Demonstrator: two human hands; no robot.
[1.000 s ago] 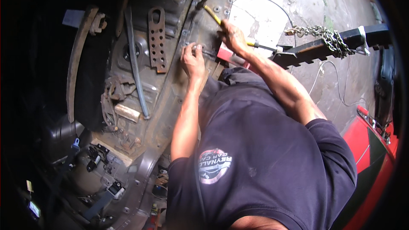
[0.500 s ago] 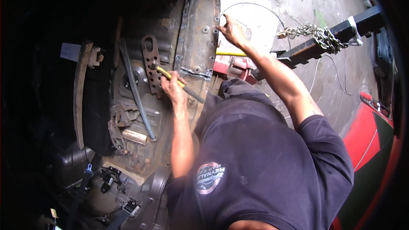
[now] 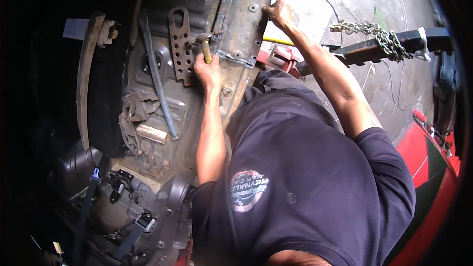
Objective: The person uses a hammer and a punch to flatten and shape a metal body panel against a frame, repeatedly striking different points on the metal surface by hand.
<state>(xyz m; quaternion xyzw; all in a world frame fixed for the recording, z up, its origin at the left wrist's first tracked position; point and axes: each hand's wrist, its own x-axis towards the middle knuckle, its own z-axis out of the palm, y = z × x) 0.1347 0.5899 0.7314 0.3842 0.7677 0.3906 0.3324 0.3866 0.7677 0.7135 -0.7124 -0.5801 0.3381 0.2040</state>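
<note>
My left hand (image 3: pixel 208 73) is closed round the yellow handle of a hammer (image 3: pixel 206 49). Its metal head lies just off the near left corner of a long metal sill panel (image 3: pixel 241 24), beside a rusty perforated plate (image 3: pixel 180 44) with a slot at one end. At the panel's right edge is my right hand (image 3: pixel 281 14), thumb on the metal and fingers bent against the edge; part of the fingers is hidden. Bolts or studs stand along the panel.
On the car floor lie a grey metal strip (image 3: pixel 156 79), a bracket (image 3: pixel 138 111) and a pale block (image 3: pixel 152 133). A black beam (image 3: pixel 364 54) carrying a chain (image 3: pixel 377 37) stands right, past a red stand (image 3: pixel 281 58). Seat belt parts (image 3: pixel 143 221) are at lower left.
My left hand has turned the hammer, swinging its head away from the perforated plate toward the sill panel. The right hand stays at the panel edge. The whole view has shifted.
</note>
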